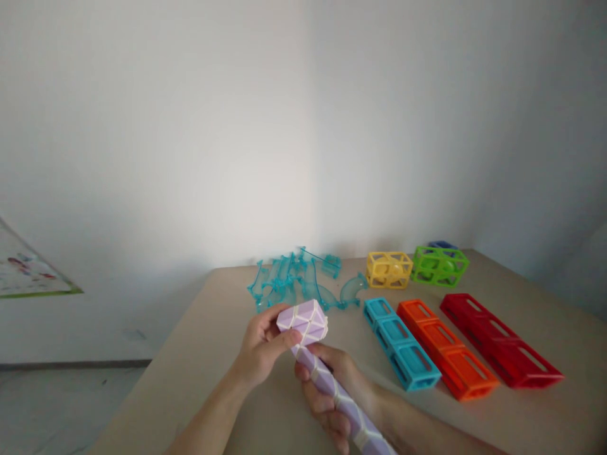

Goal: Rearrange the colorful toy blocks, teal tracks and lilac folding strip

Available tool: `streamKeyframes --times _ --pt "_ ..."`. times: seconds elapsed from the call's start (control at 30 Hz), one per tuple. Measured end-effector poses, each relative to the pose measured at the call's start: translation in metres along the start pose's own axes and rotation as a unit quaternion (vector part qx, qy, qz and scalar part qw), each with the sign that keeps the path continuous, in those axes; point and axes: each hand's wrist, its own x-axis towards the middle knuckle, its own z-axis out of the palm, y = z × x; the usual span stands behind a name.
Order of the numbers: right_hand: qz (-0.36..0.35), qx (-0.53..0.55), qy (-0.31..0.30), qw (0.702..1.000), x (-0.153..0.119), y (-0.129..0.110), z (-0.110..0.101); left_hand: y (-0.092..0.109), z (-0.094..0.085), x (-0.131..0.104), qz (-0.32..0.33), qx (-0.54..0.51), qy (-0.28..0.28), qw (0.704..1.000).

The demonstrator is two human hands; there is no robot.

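Note:
A long jointed toy of lavender and white wedge segments (328, 383) runs from the middle of the view down to the bottom edge. Its far end is folded into a thick, rounded head. My left hand (262, 344) grips that head from the left, thumb on top and fingers behind it. Just below the head, my right hand (332, 395) is wrapped round the straight part, with its fingers under the toy. Both hands hold the toy above the table. The toy's near end runs out of view at the bottom.
On the table (190, 354), translucent teal track pieces (310, 281) lie at the back. Yellow (389, 270) and green frames (439, 265) stand back right, a blue piece behind. Light blue (402, 343), orange (446, 349) and red block rows (499, 340) lie right. Walls rise behind.

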Motion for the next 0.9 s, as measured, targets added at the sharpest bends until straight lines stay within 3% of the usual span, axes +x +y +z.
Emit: streamKeyframes --times 0.1,0.23,0.37,0.6,0.67,0.8,0.9 --pt "0.019 0.041 -0.11 0.993 0.003 -0.002 -0.01 0.001 -0.003 -0.001 0.008 -0.014 -0.006 1.0" --pt "0.021 0.087 -0.175 0.98 0.004 0.001 -0.015 0.009 -0.003 -0.004 0.026 0.037 -0.053 0.998" --pt "0.028 0.105 -0.167 0.98 0.001 0.002 -0.012 0.016 -0.004 -0.007 0.068 0.083 -0.1 0.989" --pt "0.067 0.011 0.013 0.998 0.003 0.0 -0.006 0.01 -0.014 -0.004 0.052 0.106 -0.117 0.986" --pt "0.086 0.016 -0.008 0.996 0.003 -0.002 -0.009 0.011 -0.015 -0.004 0.045 0.097 -0.136 0.985" --pt "0.132 0.068 -0.12 0.982 0.002 -0.004 -0.016 0.014 -0.017 -0.003 0.045 0.065 -0.183 0.98" --pt "0.136 0.081 -0.159 0.975 0.002 -0.002 -0.018 0.011 -0.02 -0.002 0.033 0.056 -0.184 0.981"
